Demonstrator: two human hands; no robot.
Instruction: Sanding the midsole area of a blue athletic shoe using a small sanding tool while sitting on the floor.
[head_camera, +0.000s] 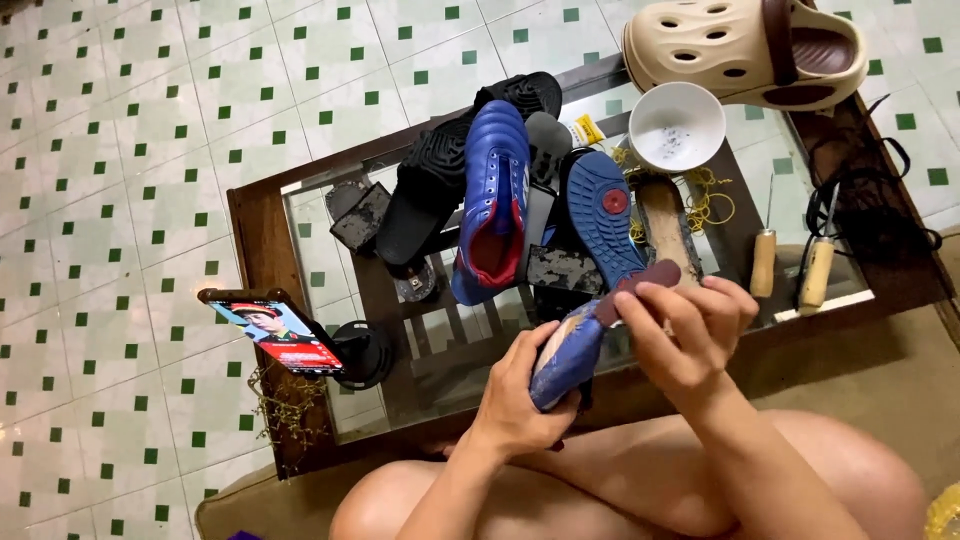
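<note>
Blue leather fills my left hand (520, 400): I grip a shoe (590, 290) by its lower end, fingers wrapped round it, sole turned up towards me, with a red disc near the top of the sole. My right hand (685, 325) is closed on a small brown strip (640, 285), which looks like sandpaper, and presses it flat against the sole near the middle. Both hands sit above my bare knees, just in front of the table (262, 250).

The table is a dark wooden frame with a glass top. On it, just beyond the shoe I hold, lies its mate (495, 200), blue with a red lining, opening up. Left of that rests a black sandal (440, 180), and a grey insole (548, 150) shows between the two blue shoes. To the right a white bowl (678, 125) stands with dark specks inside, and yellow rubber bands (705, 200) are scattered below it. A worn tan sole (665, 220) lies by them. Further right two awls (790, 265) with pale wooden handles lie side by side, near a tangle of black cord (870, 190). A beige clog (745, 50) perches at the far corner. At the near left corner a phone (275, 330) is propped on a stand, its screen lit. Green-dotted tiles (130, 130) cover the floor.
</note>
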